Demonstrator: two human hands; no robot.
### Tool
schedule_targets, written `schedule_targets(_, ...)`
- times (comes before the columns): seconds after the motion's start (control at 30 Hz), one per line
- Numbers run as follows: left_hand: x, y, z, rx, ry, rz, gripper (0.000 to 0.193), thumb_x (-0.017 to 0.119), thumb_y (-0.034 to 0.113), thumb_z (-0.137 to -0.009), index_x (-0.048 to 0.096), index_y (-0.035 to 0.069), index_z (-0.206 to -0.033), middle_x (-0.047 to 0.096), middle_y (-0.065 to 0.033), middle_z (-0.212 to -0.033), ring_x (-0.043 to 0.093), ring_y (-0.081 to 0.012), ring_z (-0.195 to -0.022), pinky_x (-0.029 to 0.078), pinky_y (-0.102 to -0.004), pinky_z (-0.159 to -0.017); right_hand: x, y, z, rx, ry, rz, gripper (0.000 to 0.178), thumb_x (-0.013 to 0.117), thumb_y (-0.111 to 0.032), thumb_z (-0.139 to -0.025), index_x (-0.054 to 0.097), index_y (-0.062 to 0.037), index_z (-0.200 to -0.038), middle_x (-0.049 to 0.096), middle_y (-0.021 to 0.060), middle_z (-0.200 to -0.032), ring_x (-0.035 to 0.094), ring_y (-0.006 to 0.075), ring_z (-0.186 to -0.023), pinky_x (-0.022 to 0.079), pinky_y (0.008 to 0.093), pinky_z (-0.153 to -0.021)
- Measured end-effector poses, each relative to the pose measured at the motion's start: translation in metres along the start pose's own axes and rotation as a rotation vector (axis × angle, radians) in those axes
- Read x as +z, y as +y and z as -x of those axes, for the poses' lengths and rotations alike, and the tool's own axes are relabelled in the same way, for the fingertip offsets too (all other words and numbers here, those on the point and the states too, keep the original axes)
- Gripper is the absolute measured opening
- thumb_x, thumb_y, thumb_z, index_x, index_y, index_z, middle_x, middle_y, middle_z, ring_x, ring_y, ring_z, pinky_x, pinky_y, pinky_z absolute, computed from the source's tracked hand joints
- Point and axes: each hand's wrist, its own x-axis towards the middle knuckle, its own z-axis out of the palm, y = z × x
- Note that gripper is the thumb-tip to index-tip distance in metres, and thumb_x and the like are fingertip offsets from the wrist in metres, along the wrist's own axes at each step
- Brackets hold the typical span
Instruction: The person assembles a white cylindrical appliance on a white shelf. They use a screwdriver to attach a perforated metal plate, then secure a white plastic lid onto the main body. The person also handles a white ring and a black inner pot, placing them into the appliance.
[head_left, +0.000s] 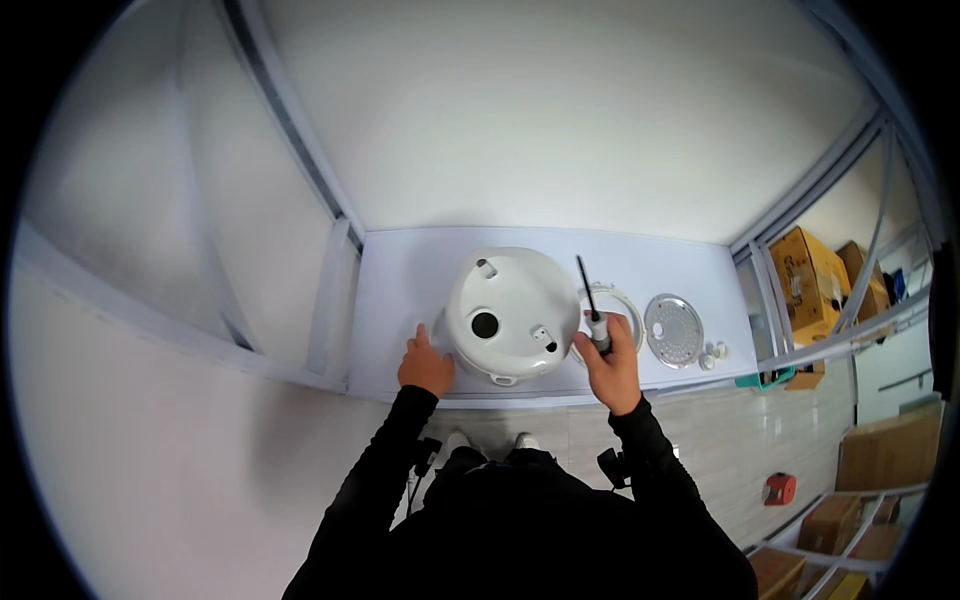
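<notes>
Head view: screwdriver in hand, shell waiting for a firm brace

We have a pale table (pixel 400 268) before us, and near its middle, close to the near edge, sits the white shell (pixel 515 297), with a dark round hole and two recesses facing up. To its right lies the white ring (pixel 637 311), partly behind our right hand, then the perforated metal plate (pixel 682 328).

Our left hand (pixel 427 367) is empty, its fingers apart, just beside the shell's near left side; we cannot tell whether it touches. Our right hand (pixel 613 364) is closed around the handle of the screwdriver (pixel 602 338), whose shaft points toward the far wall, off the shell.

If the step is screwdriver work on the shell, we do well to spread the left palm over its rim first, since its rounded body may rock or slide. We then set the shaft straight into the recess, press before twisting, and ease off if the tip slips. The small white parts (pixel 707 362), near the plate, could roll off, so we keep our sleeve clear.
</notes>
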Motion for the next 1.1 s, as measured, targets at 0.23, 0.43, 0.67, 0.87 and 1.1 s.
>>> schedule_targets(0.23, -0.013, -0.006, -0.02, 0.122, 0.083, 0.052, 0.058, 0.064, 0.029, -0.096, 0.049, 0.001, -0.144, 0.059, -0.0215, -0.134, 0.061, -0.037, -0.118, 0.052, -0.0462, -0.097, 0.007, 0.004, 0.009, 0.071, -0.08, 0.037, 0.042, 0.074, -0.023, -0.093, 0.061, 0.0043, -0.122, 0.06, 0.0202, -0.121, 0.064, 0.0351, -0.099, 0.053, 0.0387, -0.082)
schedule_targets(0.43, -0.032, 0.034, -0.046, 0.283, 0.15, 1.013, 0.053, 0.048, 0.033, -0.109, 0.046, -0.002, -0.149, 0.054, -0.0174, -0.147, 0.053, -0.0241, -0.132, 0.039, -0.0355, -0.113, 0.002, -0.007, 0.006, 0.094, -0.135, -0.013, 0.041, 0.072, -0.024, -0.095, 0.062, 0.0031, -0.124, 0.06, 0.02, -0.119, 0.064, 0.0358, -0.097, 0.053, 0.0392, -0.082)
schedule_targets(0.67, -0.045, 0.057, -0.035, 0.361, -0.047, 1.115, 0.057, 0.049, 0.034, -0.109, 0.039, -0.002, -0.154, 0.049, -0.0147, -0.151, 0.048, -0.0214, -0.137, 0.037, -0.0331, -0.114, 0.001, 0.007, -0.001, 0.178, -0.101, -0.168, 0.033, 0.074, -0.018, -0.093, 0.064, 0.0012, -0.118, 0.064, 0.0134, -0.094, 0.06, 0.0241, -0.077, 0.048, 0.0358, -0.069)
schedule_targets(0.87, -0.046, 0.052, -0.013, 0.314, 0.026, 1.045, 0.066, 0.063, 0.027, -0.102, 0.035, 0.003, -0.157, 0.048, -0.0148, -0.149, 0.053, -0.0251, -0.128, 0.046, -0.0373, -0.105, 0.002, 0.034, -0.024, 0.127, -0.125, -0.237, 0.031, 0.073, -0.014, -0.093, 0.064, 0.001, -0.118, 0.063, 0.0122, -0.095, 0.06, 0.0239, -0.082, 0.049, 0.0351, -0.074)
schedule_targets(1.1, -0.044, 0.053, 0.019, 0.265, 0.169, 0.83, 0.085, 0.077, 0.028, -0.09, 0.032, 0.012, -0.16, 0.049, -0.0117, -0.132, 0.057, -0.0251, -0.107, 0.054, -0.0347, -0.088, 0.024, 0.061, -0.071, -0.114, -0.063, -0.171, 0.035, 0.074, -0.022, -0.093, 0.064, 0.0028, -0.115, 0.058, 0.0208, -0.119, 0.06, 0.0356, -0.102, 0.051, 0.0392, -0.086)
